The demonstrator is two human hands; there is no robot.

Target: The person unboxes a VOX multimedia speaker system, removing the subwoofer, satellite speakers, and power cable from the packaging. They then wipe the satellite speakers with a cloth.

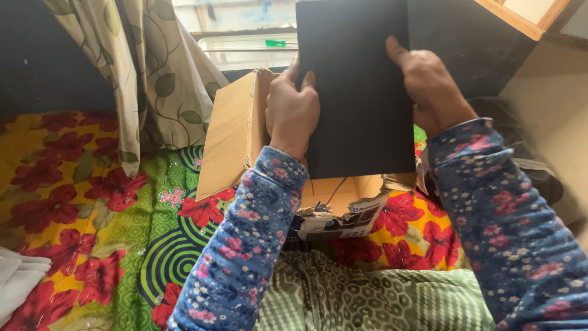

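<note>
Both hands grip one flat black panel (358, 86), held upright above an open box (236, 132): the left hand (292, 110) has its fingers (294, 70) curled around the panel's left edge, closed on it, and the right hand (432, 89) clamps the right edge, thumb pressed on the near face and the other fingers hidden behind. The panel's lower edge hangs just over the box's mouth, so this looks like the step of passing the panel through that opening; whether in or out cannot be told. The next move would seem to call for keeping the panel square to the opening so its corners clear the raised flap beside the left fingers. Below the hands the box, one only, lies on a flowered bedsheet (73, 208), with torn paper (346, 220) at its near edge. Left of the fingers hangs one leaf-print curtain (150, 73); far down left lies one white cloth (18, 276).
</note>
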